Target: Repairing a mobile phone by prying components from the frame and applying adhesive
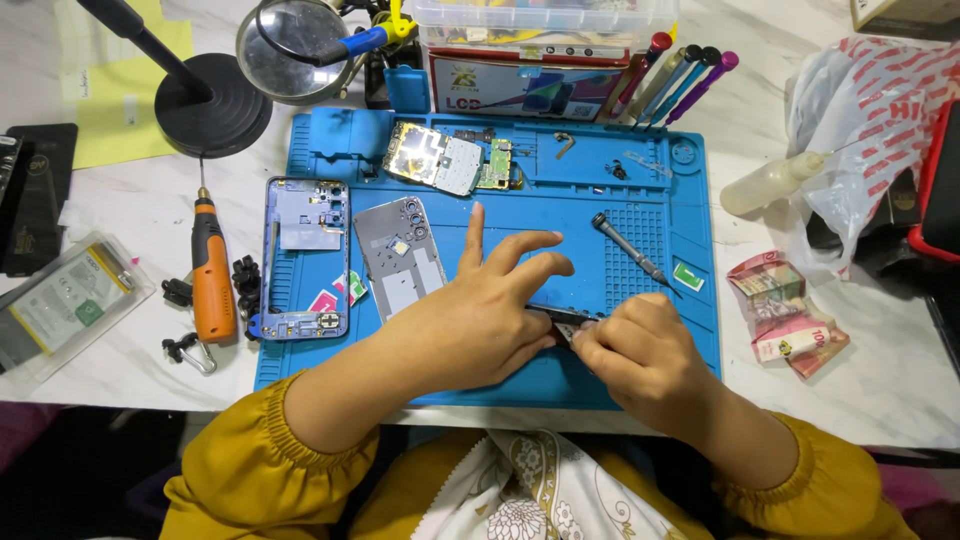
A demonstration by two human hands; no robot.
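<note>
While the left hand [480, 315] presses splayed fingers to steady a small dark phone part [560, 322] on the blue repair mat [600, 380], the right hand [640, 355] pinches its near edge, a screwdriver [628, 248] lying just beyond the fingertips.

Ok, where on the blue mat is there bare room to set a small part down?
Bare blue mat shows between the circuit board and the screwdriver, and above your left hand. Left side is crowded by the phone frame and grey cover.

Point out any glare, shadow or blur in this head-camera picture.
Head view: strong glare blows out the bare circuit board at the top of the blue silicone work mat; the round magnifying lens reflects light; soft shadows lie under the left hand and right hand; edges bow slightly; focus is sharp overall.
</note>
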